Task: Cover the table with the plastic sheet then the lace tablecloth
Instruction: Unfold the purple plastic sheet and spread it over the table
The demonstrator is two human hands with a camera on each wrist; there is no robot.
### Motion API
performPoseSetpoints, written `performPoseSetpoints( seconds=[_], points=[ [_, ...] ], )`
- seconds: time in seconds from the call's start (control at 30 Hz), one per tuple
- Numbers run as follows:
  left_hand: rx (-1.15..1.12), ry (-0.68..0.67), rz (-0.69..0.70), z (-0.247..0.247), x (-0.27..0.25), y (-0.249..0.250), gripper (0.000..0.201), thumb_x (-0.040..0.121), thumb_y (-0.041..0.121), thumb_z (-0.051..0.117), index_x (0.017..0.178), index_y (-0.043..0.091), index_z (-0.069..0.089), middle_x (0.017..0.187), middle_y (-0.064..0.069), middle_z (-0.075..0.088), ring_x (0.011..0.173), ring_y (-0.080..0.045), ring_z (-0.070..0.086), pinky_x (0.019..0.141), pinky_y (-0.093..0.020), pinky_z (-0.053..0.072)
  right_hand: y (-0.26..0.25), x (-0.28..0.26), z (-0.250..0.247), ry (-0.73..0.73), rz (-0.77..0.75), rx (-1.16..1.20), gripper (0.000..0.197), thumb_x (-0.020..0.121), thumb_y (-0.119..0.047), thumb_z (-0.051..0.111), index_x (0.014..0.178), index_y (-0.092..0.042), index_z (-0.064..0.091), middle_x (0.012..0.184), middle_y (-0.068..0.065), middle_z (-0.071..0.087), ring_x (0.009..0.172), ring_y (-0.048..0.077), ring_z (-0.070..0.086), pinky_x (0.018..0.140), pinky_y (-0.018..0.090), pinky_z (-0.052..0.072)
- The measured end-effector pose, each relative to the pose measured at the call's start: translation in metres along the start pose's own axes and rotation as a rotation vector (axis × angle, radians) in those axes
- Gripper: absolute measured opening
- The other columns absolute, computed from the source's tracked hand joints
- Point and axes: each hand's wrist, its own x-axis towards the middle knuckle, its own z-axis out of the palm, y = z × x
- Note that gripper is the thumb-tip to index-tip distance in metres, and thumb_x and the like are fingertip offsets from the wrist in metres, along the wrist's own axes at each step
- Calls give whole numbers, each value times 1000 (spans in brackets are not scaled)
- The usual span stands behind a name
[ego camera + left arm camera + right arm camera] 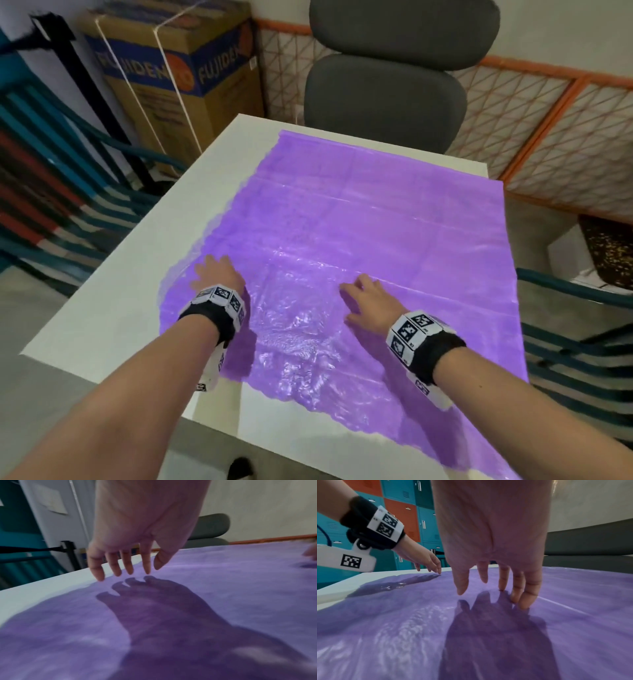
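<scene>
A purple plastic sheet [359, 222] lies spread over the white table [113, 281], shifted right so its right side hangs past the table edge while the left strip of the table stays bare. My left hand [214, 272] is over the sheet's wavy left edge with fingers straight and spread [120, 566], fingertips close to the plastic. My right hand [366, 298] is near the sheet's middle, fingers straight [520, 592], with some fingertips touching the sheet [573, 615]. Wrinkles show in the near part of the sheet [223, 588]. No lace tablecloth is in view.
A grey office chair [387, 85] stands at the table's far side. A cardboard box [171, 75] sits far left. Teal metal chair frames [51, 192] flank the table on the left and right. An orange wire grid [548, 120] leans against the back wall.
</scene>
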Motion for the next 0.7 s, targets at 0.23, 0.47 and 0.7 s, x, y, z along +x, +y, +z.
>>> performPoseSetpoints(
  seconds=[0.23,0.47,0.7],
  points=[
    [74,28,-61,-5,39,-64,40,97,29,39,131,8,45,130,-12,44,123,-31,40,96,-47,41,-42,38,21,190,371,20,39,96,-27,39,135,-23,34,138,5,33,127,34,34,91,48,45],
    [-19,-77,136,-8,52,-82,30,97,7,37,126,8,43,131,-14,49,124,-33,47,98,-42,44,-57,43,22,189,485,-16,43,94,-23,45,135,-20,35,137,8,35,126,37,35,93,50,44],
    [-75,-84,161,-28,76,-152,31,98,8,35,126,5,45,128,-21,46,116,-40,54,97,-46,45,-117,43,41,189,345,34,45,94,-26,44,136,-15,36,135,13,37,120,39,39,99,49,42]
  ],
)
